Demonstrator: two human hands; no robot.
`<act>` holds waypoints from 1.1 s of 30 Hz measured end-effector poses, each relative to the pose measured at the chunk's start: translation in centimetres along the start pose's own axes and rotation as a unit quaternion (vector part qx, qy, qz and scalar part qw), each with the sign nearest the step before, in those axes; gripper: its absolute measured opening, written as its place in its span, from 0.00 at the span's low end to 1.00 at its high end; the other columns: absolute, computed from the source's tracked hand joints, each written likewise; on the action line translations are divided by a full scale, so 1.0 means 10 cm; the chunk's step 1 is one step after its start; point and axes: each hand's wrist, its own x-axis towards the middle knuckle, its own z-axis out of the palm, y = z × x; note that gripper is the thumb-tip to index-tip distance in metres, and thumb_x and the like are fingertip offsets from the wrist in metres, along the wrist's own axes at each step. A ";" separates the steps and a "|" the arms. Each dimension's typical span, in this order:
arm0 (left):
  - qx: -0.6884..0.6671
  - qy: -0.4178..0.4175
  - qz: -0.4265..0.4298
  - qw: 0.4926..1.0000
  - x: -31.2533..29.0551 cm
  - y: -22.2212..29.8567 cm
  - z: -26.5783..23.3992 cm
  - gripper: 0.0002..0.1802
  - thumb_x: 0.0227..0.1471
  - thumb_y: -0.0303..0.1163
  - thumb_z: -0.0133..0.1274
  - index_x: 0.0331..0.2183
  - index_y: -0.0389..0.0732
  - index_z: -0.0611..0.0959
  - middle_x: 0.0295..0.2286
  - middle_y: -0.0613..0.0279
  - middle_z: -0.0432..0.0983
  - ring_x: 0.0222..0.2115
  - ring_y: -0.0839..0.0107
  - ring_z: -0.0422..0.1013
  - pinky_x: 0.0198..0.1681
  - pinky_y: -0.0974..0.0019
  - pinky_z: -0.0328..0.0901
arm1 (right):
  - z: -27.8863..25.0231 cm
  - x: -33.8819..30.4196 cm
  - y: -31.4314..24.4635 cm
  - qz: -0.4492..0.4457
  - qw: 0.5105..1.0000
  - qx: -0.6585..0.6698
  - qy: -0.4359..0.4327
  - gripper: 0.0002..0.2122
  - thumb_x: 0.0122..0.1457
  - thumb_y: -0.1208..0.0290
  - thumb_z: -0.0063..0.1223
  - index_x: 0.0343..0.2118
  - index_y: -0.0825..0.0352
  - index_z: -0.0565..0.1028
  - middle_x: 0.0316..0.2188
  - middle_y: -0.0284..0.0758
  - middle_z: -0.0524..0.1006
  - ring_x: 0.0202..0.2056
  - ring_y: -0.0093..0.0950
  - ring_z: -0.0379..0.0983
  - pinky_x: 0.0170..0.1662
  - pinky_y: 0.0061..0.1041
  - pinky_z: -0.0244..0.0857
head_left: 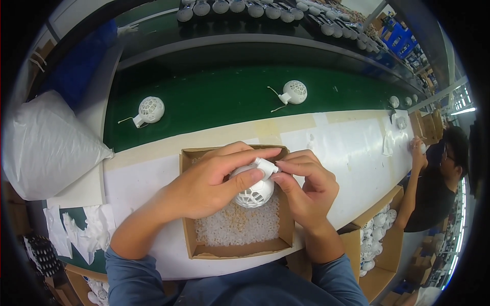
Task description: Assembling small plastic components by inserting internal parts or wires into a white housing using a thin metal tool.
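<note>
My left hand [206, 181] is closed round a white openwork ball [253, 197] with a short white neck, held above an open cardboard box [188, 237]. Its thumb presses near the neck, which points up and to the right. My right hand [310, 189] pinches at the neck's end with thumb and fingers. Whatever small part sits between those fingertips is too hidden to name. Many small clear plastic pieces [237, 229] fill the box below.
Two similar balls with cords, one at left [151, 109] and one at right [295, 92], lie on the green belt [219, 97] beyond the white worktop [347, 153]. A stuffed white bag [48, 148] stands left. At right are a carton of white balls [376, 234] and a co-worker [434, 178].
</note>
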 end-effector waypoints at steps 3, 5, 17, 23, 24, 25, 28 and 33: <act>0.028 0.015 0.010 0.999 -0.02 -0.01 0.01 0.24 0.66 0.37 0.47 0.60 0.37 0.75 0.49 0.54 0.73 0.52 0.64 0.70 0.56 0.65 0.62 | 0.01 -0.01 0.00 0.051 0.997 0.054 -0.003 0.11 0.49 0.86 0.67 0.37 0.73 0.82 0.32 0.42 0.82 0.35 0.31 0.77 0.41 0.26 0.70; 0.038 0.038 0.041 0.998 -0.02 -0.03 0.04 0.24 0.66 0.36 0.47 0.60 0.37 0.75 0.48 0.54 0.74 0.50 0.64 0.71 0.54 0.65 0.63 | 0.03 -0.01 -0.02 0.083 0.991 0.103 0.011 0.11 0.49 0.87 0.67 0.37 0.73 0.82 0.32 0.42 0.82 0.35 0.31 0.77 0.41 0.25 0.70; -0.155 -0.019 -0.034 0.987 -0.04 0.04 0.08 0.24 0.68 0.37 0.46 0.60 0.36 0.75 0.46 0.58 0.79 0.45 0.70 0.74 0.51 0.67 0.66 | -0.06 0.05 -0.05 -0.094 0.995 -0.021 -0.023 0.10 0.46 0.89 0.65 0.33 0.72 0.81 0.28 0.38 0.81 0.32 0.33 0.75 0.37 0.27 0.69; -0.197 -0.063 -0.106 0.973 -0.01 0.02 0.06 0.24 0.68 0.40 0.47 0.59 0.36 0.76 0.44 0.59 0.81 0.43 0.75 0.74 0.50 0.69 0.67 | -0.11 0.11 0.04 -0.239 0.961 -0.136 -0.035 0.12 0.39 0.89 0.66 0.29 0.69 0.79 0.26 0.36 0.80 0.28 0.35 0.74 0.32 0.28 0.68; -0.189 -0.053 -0.116 0.974 -0.01 0.03 0.07 0.24 0.68 0.40 0.47 0.59 0.36 0.76 0.43 0.58 0.81 0.43 0.75 0.74 0.49 0.68 0.67 | -0.10 0.11 0.05 -0.237 0.960 -0.146 -0.032 0.12 0.39 0.88 0.66 0.28 0.69 0.78 0.25 0.36 0.80 0.28 0.35 0.74 0.31 0.28 0.68; -0.181 -0.044 -0.127 0.974 -0.01 0.04 0.08 0.25 0.68 0.40 0.48 0.59 0.35 0.76 0.41 0.57 0.82 0.42 0.75 0.75 0.48 0.68 0.67 | -0.09 0.11 0.06 -0.235 0.959 -0.155 -0.030 0.12 0.39 0.88 0.66 0.28 0.69 0.78 0.25 0.36 0.80 0.28 0.35 0.74 0.31 0.28 0.68; -0.041 -0.005 -0.152 0.988 -0.01 0.16 0.10 0.25 0.67 0.39 0.48 0.58 0.34 0.76 0.40 0.55 0.82 0.41 0.74 0.75 0.47 0.68 0.68 | -0.09 0.11 0.08 -0.224 0.957 -0.178 -0.037 0.12 0.39 0.88 0.66 0.27 0.69 0.77 0.25 0.36 0.79 0.28 0.35 0.75 0.31 0.28 0.68; 0.152 0.098 -0.024 0.983 -0.01 0.07 0.27 0.24 0.66 0.37 0.48 0.57 0.32 0.76 0.40 0.51 0.81 0.39 0.69 0.77 0.44 0.66 0.68 | -0.09 0.10 0.11 -0.195 0.960 -0.195 -0.049 0.11 0.39 0.89 0.66 0.26 0.69 0.77 0.24 0.37 0.79 0.27 0.35 0.74 0.31 0.29 0.69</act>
